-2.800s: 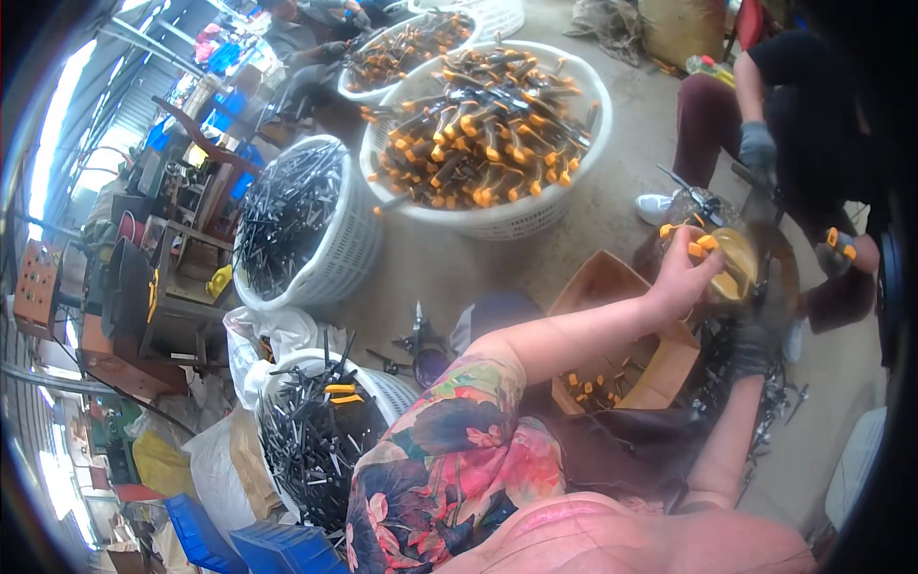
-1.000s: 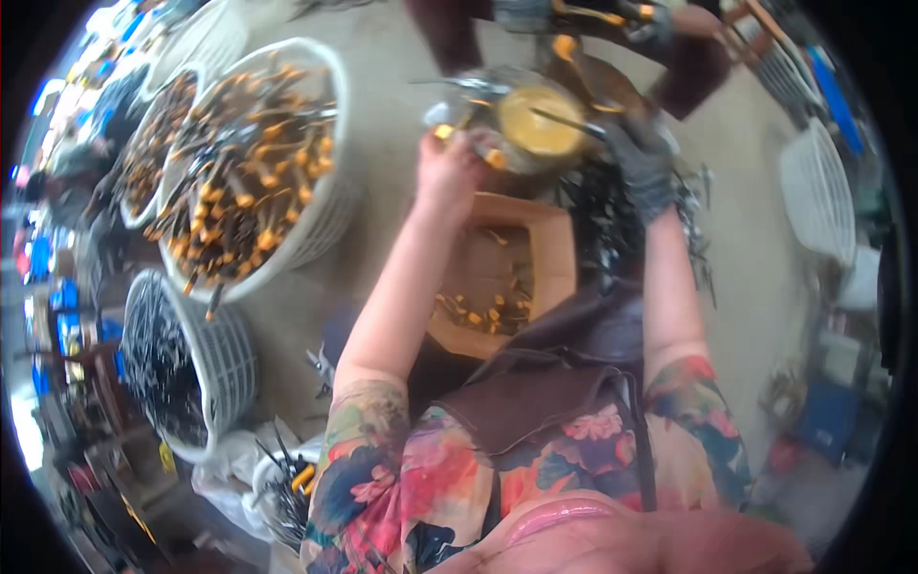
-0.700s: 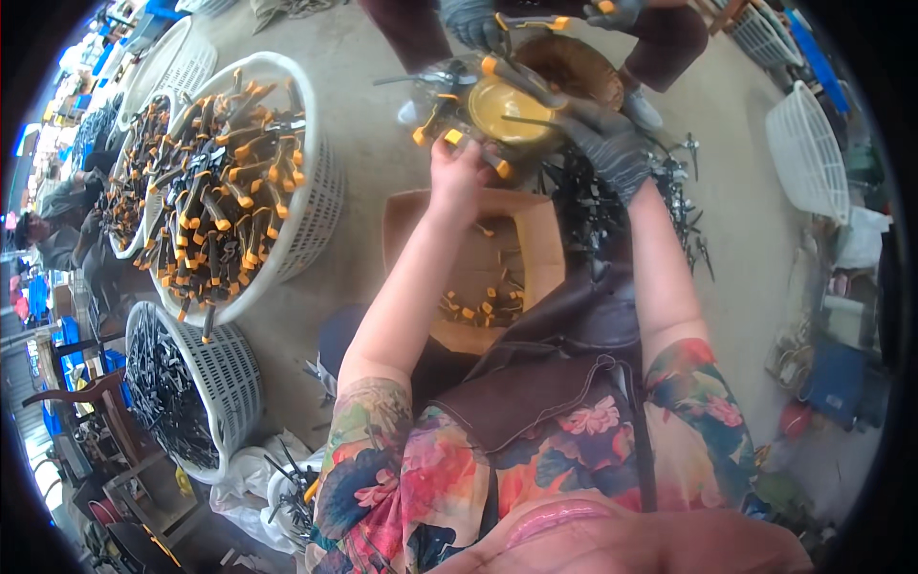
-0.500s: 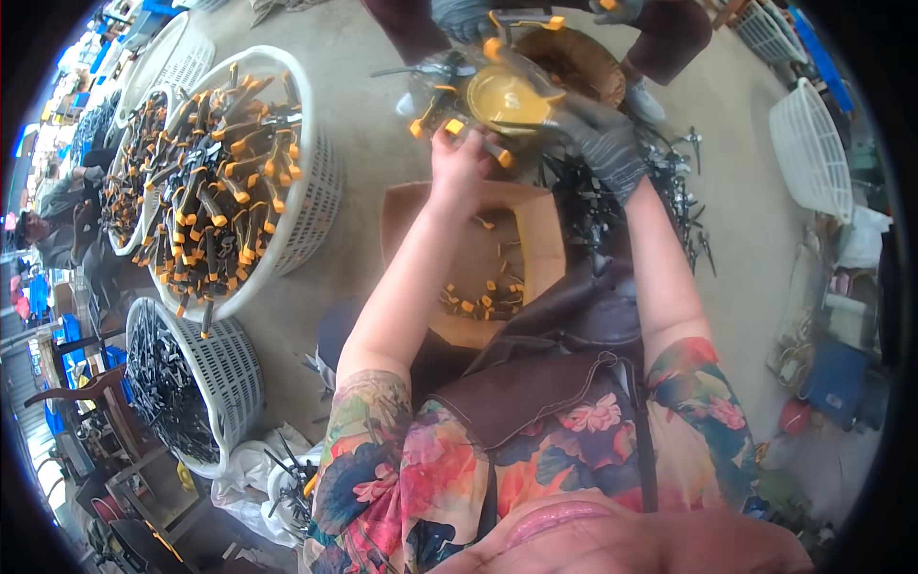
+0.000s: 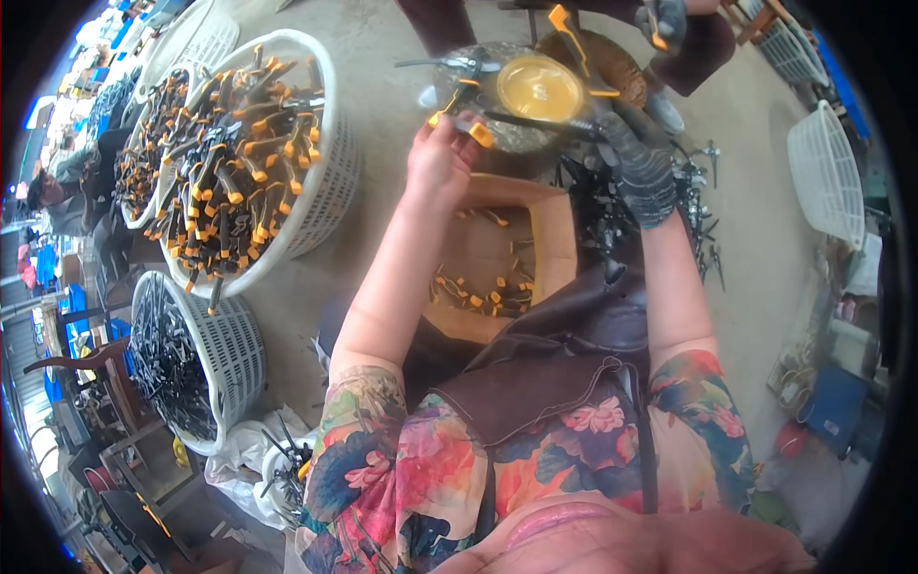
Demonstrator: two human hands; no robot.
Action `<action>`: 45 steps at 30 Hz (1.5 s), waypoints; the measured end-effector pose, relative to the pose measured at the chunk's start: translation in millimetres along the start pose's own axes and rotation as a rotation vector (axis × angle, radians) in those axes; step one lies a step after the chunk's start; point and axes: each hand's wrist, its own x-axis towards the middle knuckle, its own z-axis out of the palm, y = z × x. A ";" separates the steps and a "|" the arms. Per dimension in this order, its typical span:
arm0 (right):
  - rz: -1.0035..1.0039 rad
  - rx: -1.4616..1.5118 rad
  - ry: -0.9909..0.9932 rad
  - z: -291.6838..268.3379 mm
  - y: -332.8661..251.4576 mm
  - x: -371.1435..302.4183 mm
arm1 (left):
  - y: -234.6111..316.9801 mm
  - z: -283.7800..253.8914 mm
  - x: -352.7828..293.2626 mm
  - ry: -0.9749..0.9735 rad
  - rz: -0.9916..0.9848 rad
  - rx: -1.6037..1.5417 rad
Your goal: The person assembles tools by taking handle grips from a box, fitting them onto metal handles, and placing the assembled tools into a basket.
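Observation:
My bare left hand [image 5: 442,158] is closed, its fingertips pinching a black and orange handle sleeve [image 5: 481,135] beside a round work block [image 5: 469,72]. My right hand [image 5: 636,163], in a grey striped glove, is closed on a dark metal hand tool [image 5: 535,122]. That tool stretches left toward the sleeve; whether they touch, I cannot tell. Just beyond it is a yellow dish [image 5: 540,88] on the block. An orange and black handle [image 5: 571,43] sticks up behind the dish. Below my hands, a cardboard box [image 5: 550,230] holds several loose orange and black sleeves.
Across the block, a co-worker's gloved hand [image 5: 666,24] holds an orange-tipped piece. Dark metal tools [image 5: 598,196] lie heaped on the floor at right. White baskets [image 5: 330,143] of orange-handled tools stand left, with a basket of black parts [image 5: 234,364] nearer. A white basket [image 5: 827,172] stands far right.
My right hand was blurred over the dish and is now lower and steadier, with the dark tool showing clearly. The co-worker's hand above the block has withdrawn. The whole view has shifted slightly.

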 end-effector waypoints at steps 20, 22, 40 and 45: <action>-0.163 -0.254 -0.109 3.9 4.6 -4.6 | 3.8 7.3 0.3 -0.037 0.059 0.052; -0.207 -0.260 -0.136 17.0 -1.3 -6.4 | 10.6 7.9 -3.5 0.027 0.120 0.112; 0.065 -0.093 -0.382 41.8 13.7 -37.9 | 25.3 -14.6 -99.4 -0.098 0.138 0.477; 0.480 -0.008 -0.662 39.8 11.3 -57.2 | 43.6 -52.5 -127.6 -0.231 0.081 0.745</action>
